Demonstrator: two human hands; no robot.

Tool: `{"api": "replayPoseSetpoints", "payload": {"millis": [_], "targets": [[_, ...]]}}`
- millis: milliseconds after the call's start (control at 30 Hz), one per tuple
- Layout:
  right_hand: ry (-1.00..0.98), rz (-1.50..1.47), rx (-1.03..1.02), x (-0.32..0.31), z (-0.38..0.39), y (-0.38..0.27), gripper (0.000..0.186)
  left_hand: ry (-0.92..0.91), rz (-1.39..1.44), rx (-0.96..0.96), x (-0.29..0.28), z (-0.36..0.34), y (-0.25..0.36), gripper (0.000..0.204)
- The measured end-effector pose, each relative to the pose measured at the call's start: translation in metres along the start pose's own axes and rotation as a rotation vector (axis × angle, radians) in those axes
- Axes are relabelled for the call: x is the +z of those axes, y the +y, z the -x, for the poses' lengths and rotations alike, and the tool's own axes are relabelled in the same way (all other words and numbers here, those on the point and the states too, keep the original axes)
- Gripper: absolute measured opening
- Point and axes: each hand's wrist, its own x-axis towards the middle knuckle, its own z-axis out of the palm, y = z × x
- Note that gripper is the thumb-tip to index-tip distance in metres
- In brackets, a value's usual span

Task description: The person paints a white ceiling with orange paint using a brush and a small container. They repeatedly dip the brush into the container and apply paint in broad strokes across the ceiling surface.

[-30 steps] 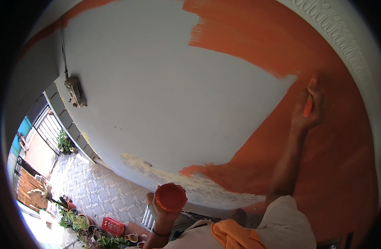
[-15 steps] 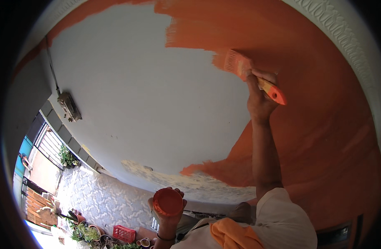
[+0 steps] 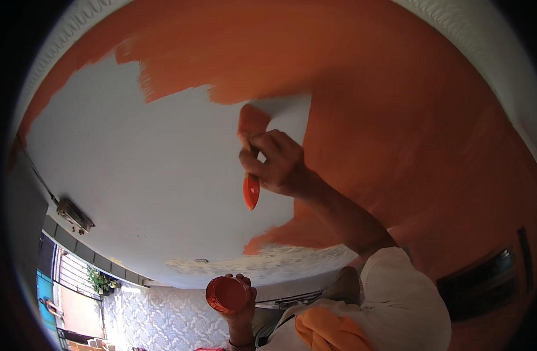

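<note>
My right hand [image 3: 280, 161] is closed around the handle of a flat paintbrush [image 3: 251, 190], whose bristles are coated orange and point upward. The brush is in front of an unpainted grey patch of wall [image 3: 163, 158], just below the ragged edge of the orange paint [image 3: 397, 146]. A shadow falls beside the bristles; whether they touch the wall I cannot tell. Lower down, my left hand [image 3: 243, 319] grips a small round paint pot [image 3: 211, 303] with orange paint inside. Its fingertips show past the pot's far side.
An electrical box [image 3: 75, 216] with a cable is fixed to the wall at left. White moulding [image 3: 461, 38] runs along the top. Below lie a patterned floor [image 3: 163, 322] and a green plant [image 3: 101, 281]. A dark opening [image 3: 479, 286] sits at lower right.
My right hand has moved left and down with the brush, away from the edge of the orange paint, and the handle now points downward. The view has shifted upward. My left hand still holds the pot.
</note>
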Motion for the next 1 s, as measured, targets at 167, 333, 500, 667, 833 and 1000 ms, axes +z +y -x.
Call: {"api": "replayPoseSetpoints", "payload": {"millis": [167, 333, 500, 667, 833, 1000], "targets": [[0.251, -0.481, 0.371, -0.002, -0.002, 0.020, 0.028, -0.003, 0.029, -0.072, 0.014, -0.004, -0.005, 0.072], [0.589, -0.115, 0.437, -0.071, 0.012, 0.083, 0.022, 0.058, -0.047, -0.062, 0.003, 0.010, -0.006, 0.071], [0.276, 0.435, 0.314, -0.045, 0.006, 0.061, 0.025, 0.143, -0.017, -0.044, 0.002, 0.019, -0.013, 0.072], [0.246, 0.580, 0.367, 0.032, -0.012, 0.025, 0.033, 0.067, -0.027, -0.010, 0.003, 0.018, -0.012, 0.069], [0.250, 0.465, 0.429, 0.079, -0.040, -0.022, 0.046, 0.117, -0.079, 0.062, 0.002, 0.027, 0.003, 0.067], [0.256, 0.321, 0.416, 0.128, -0.076, -0.069, 0.042, 0.034, -0.033, 0.109, 0.001, 0.029, 0.023, 0.065]]}}
